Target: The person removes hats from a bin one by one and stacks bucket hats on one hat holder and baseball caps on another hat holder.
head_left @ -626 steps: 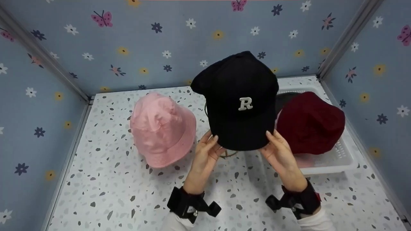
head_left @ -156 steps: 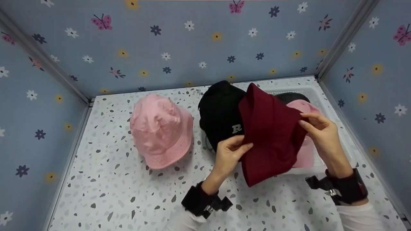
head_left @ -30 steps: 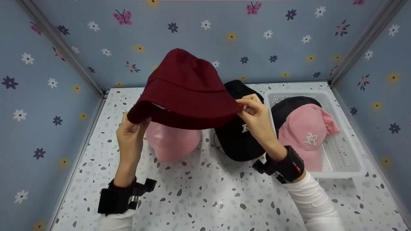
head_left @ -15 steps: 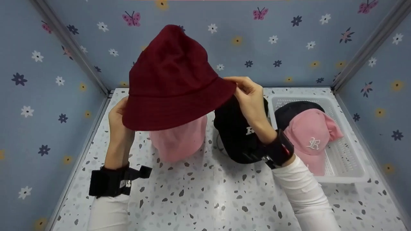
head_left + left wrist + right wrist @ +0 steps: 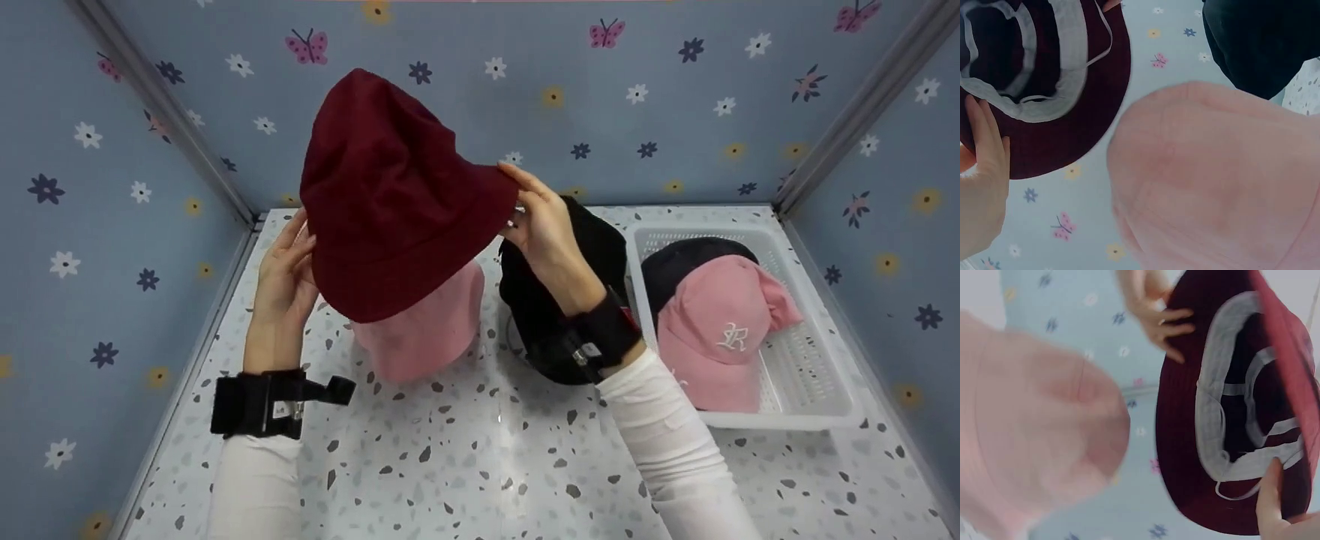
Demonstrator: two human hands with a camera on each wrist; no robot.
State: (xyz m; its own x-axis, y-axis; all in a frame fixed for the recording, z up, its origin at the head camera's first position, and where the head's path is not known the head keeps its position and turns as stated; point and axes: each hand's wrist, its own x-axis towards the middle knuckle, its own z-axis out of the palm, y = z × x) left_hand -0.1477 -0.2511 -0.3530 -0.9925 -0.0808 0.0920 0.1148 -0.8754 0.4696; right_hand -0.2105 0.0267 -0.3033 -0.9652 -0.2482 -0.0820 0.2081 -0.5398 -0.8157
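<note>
A dark red bucket hat (image 5: 390, 195) is held up and tilted, crown upward, by both hands. My left hand (image 5: 281, 281) grips the brim's left side, thumb and fingers on either side of the fabric. At the right, my right hand (image 5: 551, 240) pinches the brim's edge. The wrist views look up into the hat's underside, with a white inner band (image 5: 1075, 56) and a loose thin strap. Below it a pink bucket hat (image 5: 431, 330) stands crown up on the table, its top hidden by the red hat in the head view.
Behind my right forearm a black cap (image 5: 592, 232) sits on a wire stand, partly covered. A white plastic basket (image 5: 847, 409) at the right holds a pink cap (image 5: 709, 307) with white lettering and a dark cap (image 5: 686, 259). Flower-patterned panels enclose the speckled table (image 5: 450, 465).
The red bucket hat, earlier in the basket, has come left and up over the pink one. The black cap went onto its stand. In the last half second the red hat tilts further, its right side higher.
</note>
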